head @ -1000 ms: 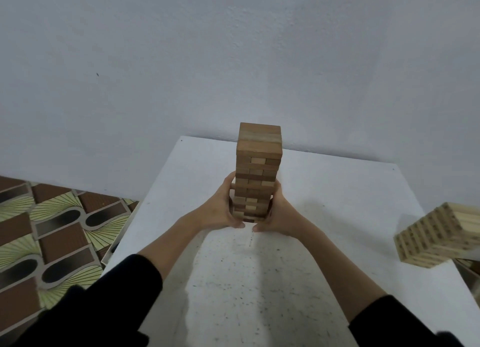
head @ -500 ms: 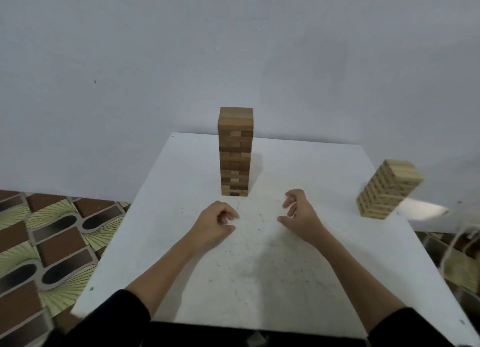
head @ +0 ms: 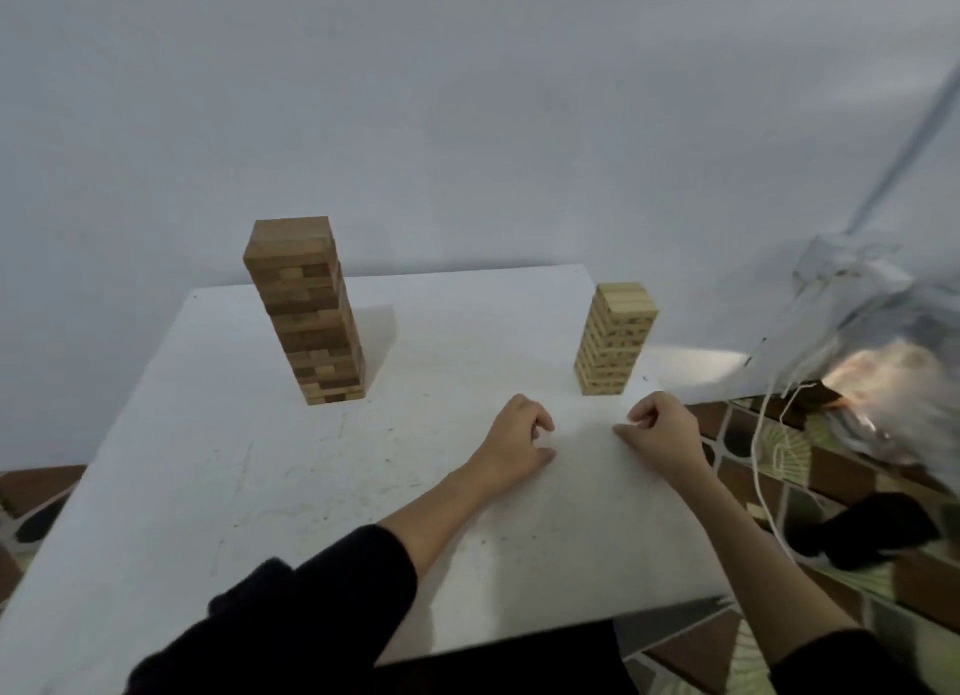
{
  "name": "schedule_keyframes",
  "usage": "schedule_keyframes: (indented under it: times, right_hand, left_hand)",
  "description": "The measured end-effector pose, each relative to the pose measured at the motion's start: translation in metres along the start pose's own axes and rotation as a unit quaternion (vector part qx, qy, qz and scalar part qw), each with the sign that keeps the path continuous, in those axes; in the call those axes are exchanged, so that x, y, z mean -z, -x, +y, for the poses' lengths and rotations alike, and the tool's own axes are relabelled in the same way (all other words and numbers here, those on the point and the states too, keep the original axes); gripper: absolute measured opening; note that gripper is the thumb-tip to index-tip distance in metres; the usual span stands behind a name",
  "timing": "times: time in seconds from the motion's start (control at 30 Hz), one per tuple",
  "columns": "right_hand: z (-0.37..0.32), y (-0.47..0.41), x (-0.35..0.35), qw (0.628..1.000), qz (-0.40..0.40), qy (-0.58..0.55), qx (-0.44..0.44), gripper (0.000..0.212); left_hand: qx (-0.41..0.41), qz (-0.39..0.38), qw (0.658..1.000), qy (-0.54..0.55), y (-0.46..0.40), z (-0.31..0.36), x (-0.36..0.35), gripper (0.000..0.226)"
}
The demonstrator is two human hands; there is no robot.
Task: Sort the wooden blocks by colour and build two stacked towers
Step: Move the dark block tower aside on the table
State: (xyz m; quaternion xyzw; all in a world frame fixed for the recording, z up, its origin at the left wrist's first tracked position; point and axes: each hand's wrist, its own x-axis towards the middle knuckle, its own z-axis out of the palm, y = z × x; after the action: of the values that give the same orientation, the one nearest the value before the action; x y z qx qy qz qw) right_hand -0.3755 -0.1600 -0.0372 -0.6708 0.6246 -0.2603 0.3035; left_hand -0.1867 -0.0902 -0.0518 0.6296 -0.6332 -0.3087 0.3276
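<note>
Your 2 towers stand on the white table (head: 218, 486), both with the long axis vertical. The dark-brown tower (head: 306, 312) is at about 10 o'clock from your hands, toward the table's far-left part; it is the taller one, and in this wide-angle view its top leans slightly left. The light-wood tower (head: 613, 338) is at about 1 o'clock, near the table's far-right edge, well apart from the dark one; it is shorter, and its top tips slightly right in the view.

Your left hand (head: 511, 442) is at the table's middle-right with fingers curled in, gripping nothing. Your right hand (head: 662, 434) is just beside it at 3 o'clock, fingers also curled and empty, directly in front of the light-wood tower. Neither hand touches a tower.

Nothing lies on the table between hands and towers. At 3 o'clock, off the table, there is a blurred clear plastic bag (head: 862, 299), a white cord (head: 763, 465) hanging over the patterned floor (head: 831, 585), and a black object (head: 867, 533), too blurred to identify.
</note>
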Motion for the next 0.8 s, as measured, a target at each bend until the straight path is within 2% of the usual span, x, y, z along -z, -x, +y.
schedule_keyframes:
  times: [0.1,0.2,0.3,0.4,0.5,0.67,0.8]
  right_hand:
    - [0.005,-0.021,0.008,0.999,-0.022,-0.027,-0.025,0.048]
    - [0.004,-0.044,0.013,0.997,-0.07,-0.02,-0.009,0.074]
    - [0.002,-0.062,0.013,0.994,-0.106,-0.019,0.02,0.087]
    - [0.004,-0.074,0.01,0.989,-0.128,-0.031,0.062,0.087]
    - [0.005,-0.083,0.007,0.986,-0.131,-0.03,0.103,0.082]
    - [0.01,-0.093,0.005,0.983,-0.138,-0.051,0.112,0.083]
    - [0.01,-0.094,0.004,0.981,-0.147,-0.06,0.108,0.084]
  left_hand:
    - [0.032,0.012,0.999,0.034,-0.022,0.011,-0.014,0.045]
    - [0.062,0.025,0.996,0.051,-0.045,0.019,-0.02,0.068]
    - [0.075,0.022,0.996,0.043,-0.066,0.022,-0.025,0.088]
    - [0.075,0.021,0.996,0.044,-0.084,0.022,-0.029,0.098]
    - [0.062,0.032,0.996,0.058,-0.096,0.022,-0.029,0.097]
    - [0.046,0.039,0.99,0.126,-0.102,0.023,-0.031,0.086]
    - [0.051,0.053,0.99,0.118,-0.106,0.018,-0.034,0.093]
